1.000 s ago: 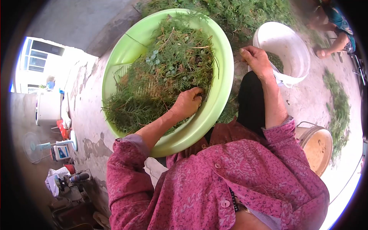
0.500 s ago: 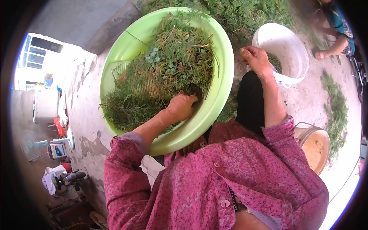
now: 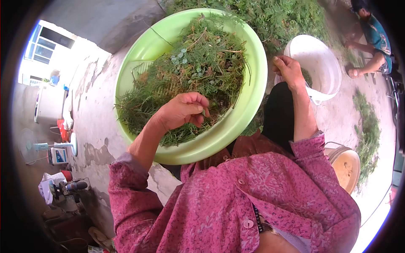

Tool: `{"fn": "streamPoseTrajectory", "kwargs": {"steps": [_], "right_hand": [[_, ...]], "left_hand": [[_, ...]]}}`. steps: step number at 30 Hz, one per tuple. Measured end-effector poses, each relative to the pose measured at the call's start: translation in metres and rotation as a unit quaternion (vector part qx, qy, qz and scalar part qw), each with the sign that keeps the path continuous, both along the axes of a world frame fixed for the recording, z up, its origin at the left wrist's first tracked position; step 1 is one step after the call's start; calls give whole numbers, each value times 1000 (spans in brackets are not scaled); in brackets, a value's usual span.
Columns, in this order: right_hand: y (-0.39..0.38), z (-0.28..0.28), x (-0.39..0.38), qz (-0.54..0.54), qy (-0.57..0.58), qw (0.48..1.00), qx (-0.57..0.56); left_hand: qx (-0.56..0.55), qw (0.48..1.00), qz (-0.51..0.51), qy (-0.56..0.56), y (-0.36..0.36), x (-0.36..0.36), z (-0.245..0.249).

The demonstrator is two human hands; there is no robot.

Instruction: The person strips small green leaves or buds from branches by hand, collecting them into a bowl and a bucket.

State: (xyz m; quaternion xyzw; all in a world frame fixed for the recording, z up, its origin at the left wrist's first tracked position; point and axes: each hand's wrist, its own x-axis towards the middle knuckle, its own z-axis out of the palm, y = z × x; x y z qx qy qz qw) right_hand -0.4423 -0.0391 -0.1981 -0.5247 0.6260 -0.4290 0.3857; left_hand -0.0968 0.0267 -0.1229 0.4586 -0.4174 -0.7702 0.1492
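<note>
A light green plastic basin is filled with cut evergreen sprigs, with small blue-green cones among them. Over the near side of the basin, my left hand is raised just above the sprigs. Its fingers are curled toward the thumb in a pinch; what sits between them is too small to name. My right hand is beyond the basin's right rim, above my knee and beside a white bucket. Thumb and fingers are pressed together there, and anything inside them is hidden.
A heap of evergreen branches lies behind the basin. To the right are a tan bucket and a strip of loose greenery. Another person sits at the upper right. A fan stands at the left.
My left hand has come up out of the sprigs and moved slightly left, with its fingers now visible. My right hand stays closed near the white bucket. The view has shifted slightly.
</note>
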Motion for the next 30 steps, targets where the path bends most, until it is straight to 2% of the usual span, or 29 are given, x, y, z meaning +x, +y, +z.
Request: {"fn": "streamPoseTrajectory", "kwargs": {"steps": [2,3,4,5,6,7,9,10,11,12,13,14,15,16,17,18,20,21,23,25,27,28,29,30], "right_hand": [[4,4,3,-28,-95,994,-45],[7,7,4,-26,-90,994,-49],[11,12,7,-118,-202,971,-53],[16,19,8,-207,-311,926,-57],[24,29,5,-232,-365,900,-58],[32,43,5,-229,-360,903,-61],[54,76,9,-112,-461,871,-129],[68,96,17,-110,-457,873,-133],[81,118,31,-21,-412,903,-124],[93,131,46,69,-360,923,-116],[105,135,60,103,-353,927,-78],[117,138,67,199,-388,900,-23],[129,128,77,136,-404,901,77],[136,132,84,100,-505,847,131],[138,120,82,93,-529,832,139],[135,120,81,118,-527,831,135],[132,120,80,143,-525,829,131],[132,120,78,165,-526,820,155],[130,122,67,189,-523,811,180],[119,132,46,232,-520,818,85],[103,147,16,129,-403,902,-85],[90,148,1,52,-304,936,-169],[75,148,-15,-26,-198,947,-250],[55,143,-36,-95,-24,964,-248]], "left_hand": [[-16,1000,22,10,4,0,7],[-82,996,13,-37,5,-1,11],[-149,985,5,-83,6,-3,15],[-153,985,9,-77,9,-9,26],[-240,965,14,-105,13,-17,41],[-323,937,20,-132,17,-27,55],[-451,886,30,-108,23,-49,76],[-525,844,25,-107,24,-60,83],[-598,799,36,-47,23,-73,86],[-689,723,31,-49,24,-87,97],[-715,697,49,-24,29,-100,102],[-715,699,34,-1,34,-111,105],[-715,699,-14,-15,40,-117,106],[-722,688,-25,-63,43,-121,103],[-725,679,-36,-113,44,-122,98],[-726,678,-30,-113,43,-120,92],[-714,699,-20,-37,41,-109,88],[-714,699,-19,-37,44,-101,88],[-657,752,13,-49,52,-78,101],[-637,759,96,-93,55,-46,100],[-532,813,179,-153,66,-10,100],[-514,809,251,-132,68,7,89],[-494,801,321,-108,70,22,78],[-492,800,326,-106,76,33,78]]}}
